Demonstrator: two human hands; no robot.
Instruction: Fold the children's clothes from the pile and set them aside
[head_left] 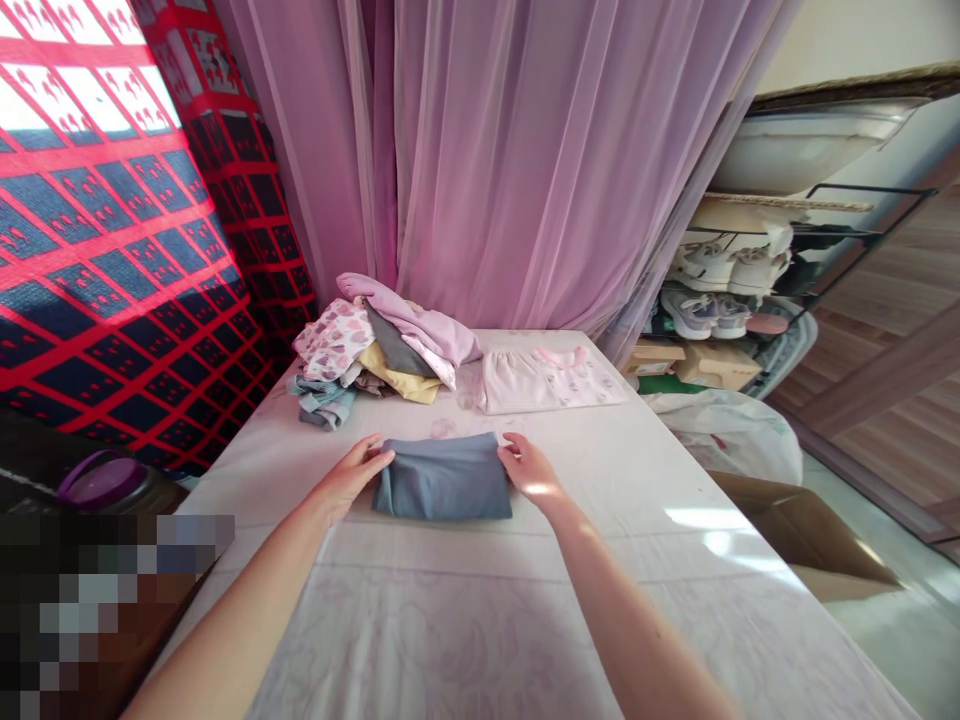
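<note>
A folded blue-grey cloth (444, 480) lies on the white table (465, 610) in front of me. My left hand (351, 474) grips its upper left corner, fingers pinched on the fabric. My right hand (529, 466) holds the upper right corner the same way. Both arms reach forward from the near edge of the table.
A loose pile of small clothes (379, 345) sits at the far left of the table. A folded cream garment (547, 378) lies flat beside it. Pink curtains (510, 160) hang behind. A shoe rack (739, 290), a cardboard box (806, 535) and a white bag stand at right.
</note>
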